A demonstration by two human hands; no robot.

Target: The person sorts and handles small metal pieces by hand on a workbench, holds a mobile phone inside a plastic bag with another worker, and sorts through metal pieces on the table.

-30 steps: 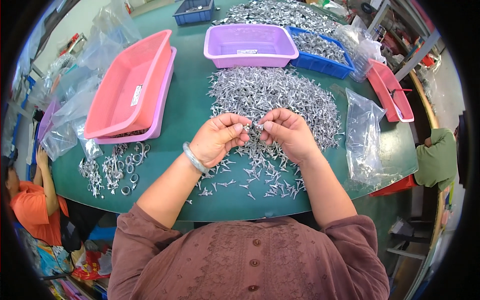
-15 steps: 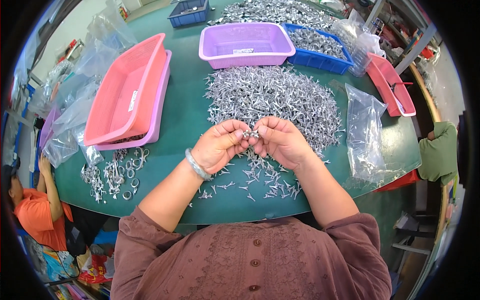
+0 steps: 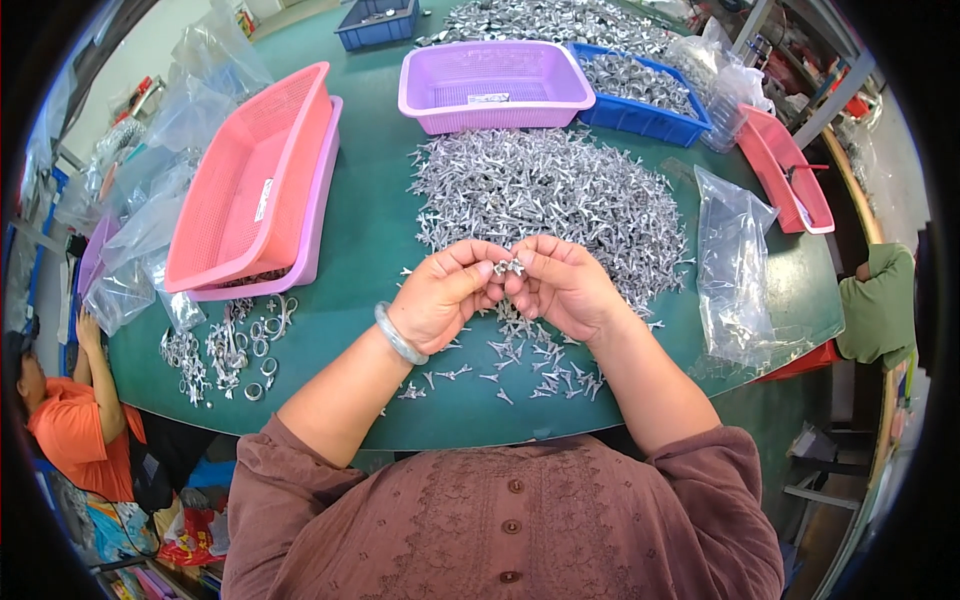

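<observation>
Head view: the left hand (image 3: 450, 290) and right hand (image 3: 563, 288) pinch small metal (image 3: 510, 267) between thumbs and fingers; light, steady fingertip pressure should suit.

t = now vs. 1.0 s ago: left hand (image 3: 437, 293) and right hand (image 3: 567, 290) both lower in view, drawn back over the pile (image 3: 540, 185) toward the near edge of the table (image 3: 470, 428). More of the pile exposed above the 2 hands. Fingertip gap narrowed; small metal pieces (image 3: 511, 267) now pinched closer together. Camera view shifted slightly. Vs. 0.5 s ago: minor shift only; any turn of pieces too small to tell.
</observation>
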